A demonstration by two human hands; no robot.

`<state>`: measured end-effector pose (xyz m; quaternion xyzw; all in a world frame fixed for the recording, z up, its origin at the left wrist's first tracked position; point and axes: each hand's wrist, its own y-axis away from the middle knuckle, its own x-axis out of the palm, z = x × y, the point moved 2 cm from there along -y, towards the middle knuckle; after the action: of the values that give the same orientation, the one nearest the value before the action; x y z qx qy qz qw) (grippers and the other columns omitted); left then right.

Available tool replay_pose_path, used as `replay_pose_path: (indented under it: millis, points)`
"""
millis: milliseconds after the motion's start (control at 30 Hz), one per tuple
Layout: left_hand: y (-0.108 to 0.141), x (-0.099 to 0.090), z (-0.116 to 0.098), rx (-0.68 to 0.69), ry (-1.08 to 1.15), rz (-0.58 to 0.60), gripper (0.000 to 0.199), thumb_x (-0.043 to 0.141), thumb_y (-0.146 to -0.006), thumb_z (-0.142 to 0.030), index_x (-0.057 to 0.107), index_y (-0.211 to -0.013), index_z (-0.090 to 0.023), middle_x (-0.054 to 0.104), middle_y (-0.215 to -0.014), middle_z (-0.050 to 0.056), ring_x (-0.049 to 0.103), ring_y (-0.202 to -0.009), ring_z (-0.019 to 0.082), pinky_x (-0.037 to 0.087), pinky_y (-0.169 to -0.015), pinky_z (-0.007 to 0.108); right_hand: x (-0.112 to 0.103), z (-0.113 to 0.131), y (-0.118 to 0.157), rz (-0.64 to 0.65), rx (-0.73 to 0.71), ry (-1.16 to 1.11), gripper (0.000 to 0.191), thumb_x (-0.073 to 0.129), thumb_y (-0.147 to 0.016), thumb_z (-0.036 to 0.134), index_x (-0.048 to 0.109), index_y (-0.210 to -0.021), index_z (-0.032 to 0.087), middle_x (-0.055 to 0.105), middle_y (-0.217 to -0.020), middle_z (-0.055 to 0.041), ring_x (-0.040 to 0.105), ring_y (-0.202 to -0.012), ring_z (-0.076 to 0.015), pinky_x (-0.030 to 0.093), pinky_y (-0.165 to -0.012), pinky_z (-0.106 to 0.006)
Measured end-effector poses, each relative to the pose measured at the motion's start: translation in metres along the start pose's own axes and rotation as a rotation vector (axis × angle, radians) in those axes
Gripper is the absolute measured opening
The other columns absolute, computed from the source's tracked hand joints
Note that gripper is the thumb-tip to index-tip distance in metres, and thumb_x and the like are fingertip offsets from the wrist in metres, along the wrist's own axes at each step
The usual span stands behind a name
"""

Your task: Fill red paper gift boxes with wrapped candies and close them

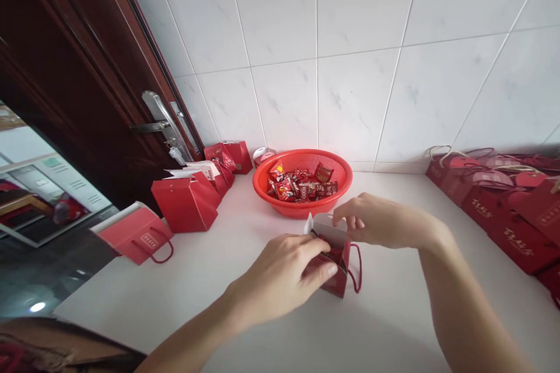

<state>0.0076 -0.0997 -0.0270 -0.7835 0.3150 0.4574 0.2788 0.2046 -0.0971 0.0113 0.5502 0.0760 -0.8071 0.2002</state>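
A small red gift box stands on the white table with its top open and its pale inner flap raised at the back. Red-wrapped pieces show inside, partly covered by my fingers. My left hand grips the box from the left, the index finger reaching over the opening and the thumb along the front rim. At the back right, my right hand has its fingers bent round the flap's edge. A dark red cord handle hangs at the box's right side. Just behind sits a red plastic basket with wrapped sweets.
Several red gift boxes stand at the left, one with a cord handle near the table edge. Many red boxes are packed along the right. A tiled wall rises behind, and a dark wooden door stands at the left.
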Motion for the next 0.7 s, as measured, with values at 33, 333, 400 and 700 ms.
replay_pose_path:
  millis: [33,333,400,700]
  points:
    - [-0.001,0.0,0.002,-0.011,0.005,-0.032,0.023,0.05,-0.099,-0.034,0.07,-0.104,-0.025,0.074,-0.095,0.0,0.067,-0.082,0.017,0.044,-0.072,0.027,0.003,0.0,-0.004,0.016,0.023,0.028,0.011,0.055,-0.084,0.018,0.066,-0.084,0.02,0.068,-0.08,-0.003,0.061,-0.071,-0.0163,0.037,-0.057,-0.025]
    - [0.002,0.0,0.008,-0.042,0.091,-0.17,0.026,0.064,-0.085,-0.023,0.068,-0.11,-0.024,0.066,-0.102,0.002,0.064,-0.083,0.015,0.051,-0.078,0.026,0.018,-0.002,-0.029,-0.029,0.279,0.257,0.038,0.077,-0.075,0.03,0.053,-0.101,0.018,0.065,-0.088,-0.0054,0.063,-0.086,-0.0245,0.035,-0.064,-0.029]
    - [0.005,-0.001,0.009,-0.066,0.056,-0.224,0.042,0.067,-0.082,-0.026,0.063,-0.124,-0.026,0.063,-0.112,0.005,0.064,-0.095,0.019,0.053,-0.085,0.03,0.016,-0.001,-0.028,-0.015,0.326,0.269,0.042,0.08,-0.074,0.031,0.052,-0.103,0.017,0.066,-0.088,-0.0057,0.064,-0.088,-0.0254,0.036,-0.064,-0.029]
    - [-0.004,0.012,0.012,-0.018,0.168,-0.059,0.03,0.062,-0.09,-0.039,0.069,-0.114,-0.022,0.071,-0.109,0.005,0.066,-0.099,0.021,0.052,-0.086,0.031,0.019,-0.009,-0.035,0.059,0.336,0.262,0.042,0.083,-0.069,0.032,0.059,-0.101,0.017,0.07,-0.101,-0.0082,0.066,-0.098,-0.0272,0.039,-0.067,-0.029]
